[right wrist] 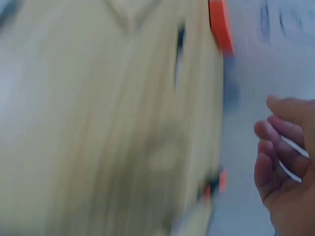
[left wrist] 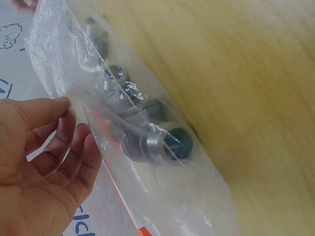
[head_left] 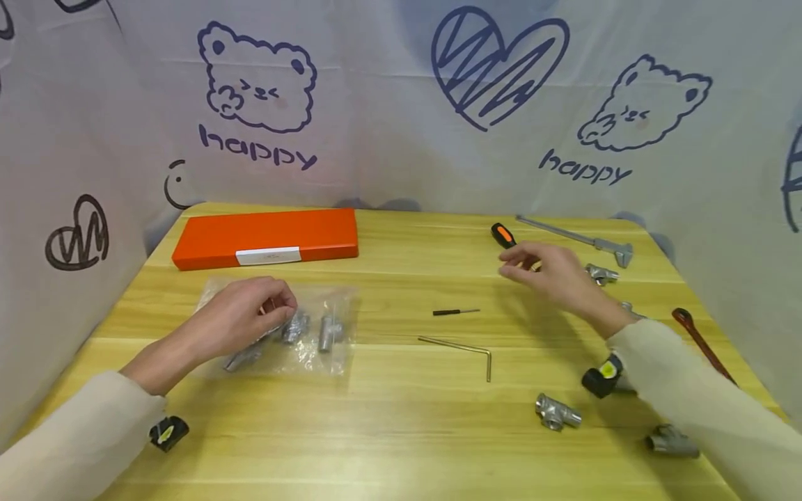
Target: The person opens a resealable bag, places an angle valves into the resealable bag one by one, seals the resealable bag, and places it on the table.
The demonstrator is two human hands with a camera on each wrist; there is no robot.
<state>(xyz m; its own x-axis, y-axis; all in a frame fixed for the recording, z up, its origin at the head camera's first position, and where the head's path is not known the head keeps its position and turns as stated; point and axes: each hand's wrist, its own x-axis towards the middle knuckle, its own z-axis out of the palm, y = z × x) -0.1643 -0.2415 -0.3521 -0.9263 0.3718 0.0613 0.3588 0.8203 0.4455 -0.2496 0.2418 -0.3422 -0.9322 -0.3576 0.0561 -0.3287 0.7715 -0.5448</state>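
Note:
My left hand (head_left: 250, 313) lies on a clear plastic bag (head_left: 313, 341) at the left of the wooden table (head_left: 401, 431) and pinches its film. In the left wrist view the fingers (left wrist: 74, 147) curl at the bag's (left wrist: 162, 196) edge, and several grey metal pipe fittings (left wrist: 157, 145) lie inside it. My right hand (head_left: 551, 271) hovers over the right side of the table with loosely bent fingers and holds nothing. It is just in front of an orange-and-black screwdriver (head_left: 503, 235). The blurred right wrist view shows the empty right hand (right wrist: 285, 172).
An orange case (head_left: 266, 238) lies at the back left. A hex key (head_left: 460, 348) and a small black driver (head_left: 455, 312) lie mid-table. Loose tee fittings (head_left: 556, 412) (head_left: 672, 442) (head_left: 600, 274), a caliper (head_left: 579, 240) and a red wrench (head_left: 698, 341) lie at the right. Printed fabric walls (head_left: 401, 104) surround the table.

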